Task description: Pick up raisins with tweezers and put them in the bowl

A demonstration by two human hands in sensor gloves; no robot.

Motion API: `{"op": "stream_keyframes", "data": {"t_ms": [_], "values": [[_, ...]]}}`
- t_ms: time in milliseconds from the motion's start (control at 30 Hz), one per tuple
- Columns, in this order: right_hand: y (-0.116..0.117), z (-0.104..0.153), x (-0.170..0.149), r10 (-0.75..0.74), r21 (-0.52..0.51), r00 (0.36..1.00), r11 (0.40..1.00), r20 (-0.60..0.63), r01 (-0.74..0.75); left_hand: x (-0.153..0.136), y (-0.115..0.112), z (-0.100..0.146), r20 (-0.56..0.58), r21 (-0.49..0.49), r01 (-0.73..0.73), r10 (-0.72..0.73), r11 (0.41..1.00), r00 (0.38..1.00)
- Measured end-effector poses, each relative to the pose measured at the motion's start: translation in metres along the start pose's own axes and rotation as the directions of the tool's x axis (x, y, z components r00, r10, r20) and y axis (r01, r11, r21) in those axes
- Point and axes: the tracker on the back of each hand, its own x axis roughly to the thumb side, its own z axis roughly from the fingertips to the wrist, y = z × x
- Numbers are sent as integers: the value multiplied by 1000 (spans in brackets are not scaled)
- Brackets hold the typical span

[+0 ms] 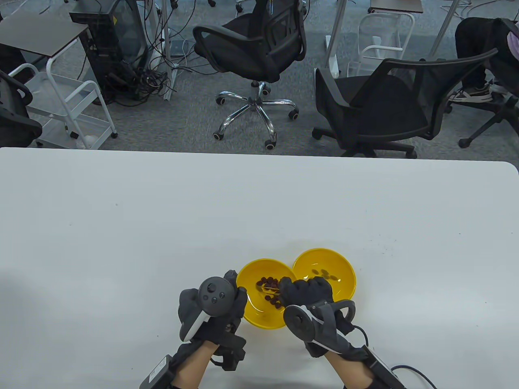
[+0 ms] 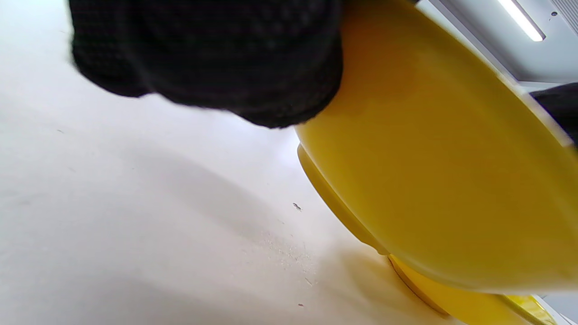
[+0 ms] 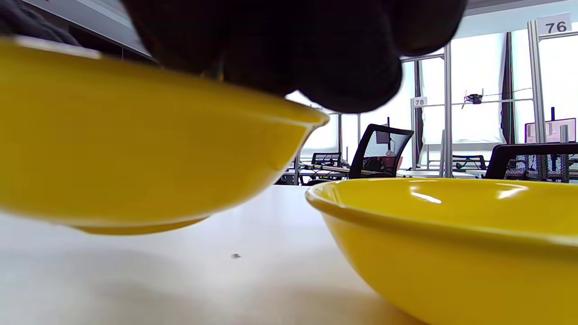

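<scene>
Two yellow bowls stand side by side near the table's front edge. The left bowl (image 1: 259, 312) holds a heap of dark raisins (image 1: 269, 289); the right bowl (image 1: 340, 267) holds several raisins (image 1: 322, 273). My left hand (image 1: 239, 287) grips the left bowl's left rim; its fingers (image 2: 226, 58) press on the bowl wall (image 2: 429, 158). The left bowl (image 3: 135, 158) looks tilted, its rim higher than the right bowl (image 3: 451, 234). My right hand (image 1: 286, 285) reaches over the left bowl and pinches the tweezers (image 1: 267, 287); only thin tips show among the raisins.
The white table (image 1: 162, 227) stretches far to the left, right and back. Two black office chairs (image 1: 381, 101) stand beyond its far edge. A small dark crumb (image 3: 235, 256) lies on the table between the bowls.
</scene>
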Motion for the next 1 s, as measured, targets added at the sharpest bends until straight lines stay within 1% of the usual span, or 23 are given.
{"op": "stream_keyframes", "data": {"t_ms": [300, 500, 800, 933, 1000], "values": [[-2, 0, -3, -28, -10, 1000, 1000, -7, 28, 0, 1, 0, -5, 4, 4, -4, 1000, 1000], [-12, 3, -14, -78, -39, 996, 996, -37, 76, -3, 3, 0, -19, 12, 10, -10, 1000, 1000], [-30, 7, -60, -148, -79, 973, 987, -177, 136, -14, 9, -4, -67, 45, 21, -18, 999, 998], [-32, 9, -85, -111, -43, 957, 994, -267, 103, -20, 12, -6, -91, 57, 27, -22, 998, 996], [-29, 8, -94, -69, 12, 951, 997, -302, 76, -22, 12, -7, -100, 59, 31, -25, 998, 995]]}}
